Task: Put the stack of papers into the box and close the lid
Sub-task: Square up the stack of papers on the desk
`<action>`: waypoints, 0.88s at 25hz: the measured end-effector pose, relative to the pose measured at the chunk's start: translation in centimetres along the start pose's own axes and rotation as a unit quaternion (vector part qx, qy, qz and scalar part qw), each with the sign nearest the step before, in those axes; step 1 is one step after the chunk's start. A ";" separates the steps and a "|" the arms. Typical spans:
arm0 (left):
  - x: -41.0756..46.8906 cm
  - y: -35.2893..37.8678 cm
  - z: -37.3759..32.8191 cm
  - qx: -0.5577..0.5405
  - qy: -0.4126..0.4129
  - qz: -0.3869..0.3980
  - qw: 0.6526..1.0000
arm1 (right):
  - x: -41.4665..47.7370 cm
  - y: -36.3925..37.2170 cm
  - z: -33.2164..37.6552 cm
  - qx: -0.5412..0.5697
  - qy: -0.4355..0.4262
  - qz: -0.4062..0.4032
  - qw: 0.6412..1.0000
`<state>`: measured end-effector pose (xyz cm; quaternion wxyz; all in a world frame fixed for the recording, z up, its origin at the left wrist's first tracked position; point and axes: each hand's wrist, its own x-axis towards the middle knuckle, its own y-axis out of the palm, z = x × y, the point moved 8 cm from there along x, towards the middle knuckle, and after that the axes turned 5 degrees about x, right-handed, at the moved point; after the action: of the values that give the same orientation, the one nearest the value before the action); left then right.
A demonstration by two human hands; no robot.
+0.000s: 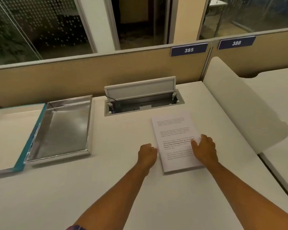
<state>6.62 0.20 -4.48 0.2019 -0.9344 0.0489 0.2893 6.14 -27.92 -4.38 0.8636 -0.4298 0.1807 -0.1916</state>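
A stack of printed white papers point(175, 130) lies flat on the white desk, right of centre. My left hand point(147, 153) touches the stack's left edge with its fingers curled in. My right hand point(204, 149) rests on the stack's right side, palm down, fingers spread across the top sheet and over the edge. The box point(88, 127) sits open at the left, a shallow tray with a shiny silver inside and nothing in it. Its lid point(10, 130), white inside with a teal edge, lies folded open flat to the left of the tray.
A cable hatch point(140, 100) stands open in the desk behind the papers, its flap raised. A beige partition point(90, 70) with the labels 385 and 386 runs along the back. A white divider point(239, 103) borders the desk on the right.
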 end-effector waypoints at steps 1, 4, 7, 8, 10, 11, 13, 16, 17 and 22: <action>0.2 0.6 -0.4 -0.011 -0.004 -0.003 1.000 | 0.5 0.1 -0.5 0.000 0.005 0.016 1.000; 0.7 1.9 -0.3 -0.059 -0.070 -0.026 0.995 | 1.6 0.5 -1.3 -0.010 0.008 0.059 0.998; 0.8 2.5 -0.5 -0.086 -0.087 -0.049 0.991 | 2.5 0.5 -1.7 -0.008 0.009 0.068 0.998; 1.4 2.7 -0.4 -0.103 -0.086 -0.047 0.990 | 2.7 0.5 -1.7 -0.008 0.007 0.071 0.997; 1.7 2.9 -0.4 -0.125 -0.098 -0.055 0.986 | 3.0 0.7 -2.0 -0.014 0.008 0.078 0.997; 1.9 3.2 -0.4 -0.131 -0.100 -0.050 0.985 | 3.1 0.9 -2.1 -0.018 0.006 0.081 0.997; 2.0 3.4 -0.9 -0.123 -0.095 -0.048 0.987 | 3.3 1.0 -2.2 -0.023 0.004 0.084 0.996; 1.9 4.0 -1.3 -0.098 -0.099 -0.051 0.989 | 3.4 1.0 -2.1 -0.030 -0.003 0.082 0.996; 1.9 4.2 -1.4 -0.084 -0.096 -0.052 0.990 | 3.4 1.0 -2.2 -0.030 -0.005 0.082 0.996; 1.0 4.8 -3.2 -0.056 -0.060 -0.066 0.994 | 3.4 0.9 -2.1 -0.028 -0.010 0.083 0.996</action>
<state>8.14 -5.45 -4.35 0.1705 -0.9266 -0.0409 0.3327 8.24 -30.53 -6.78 0.8659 -0.4394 0.2121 -0.1098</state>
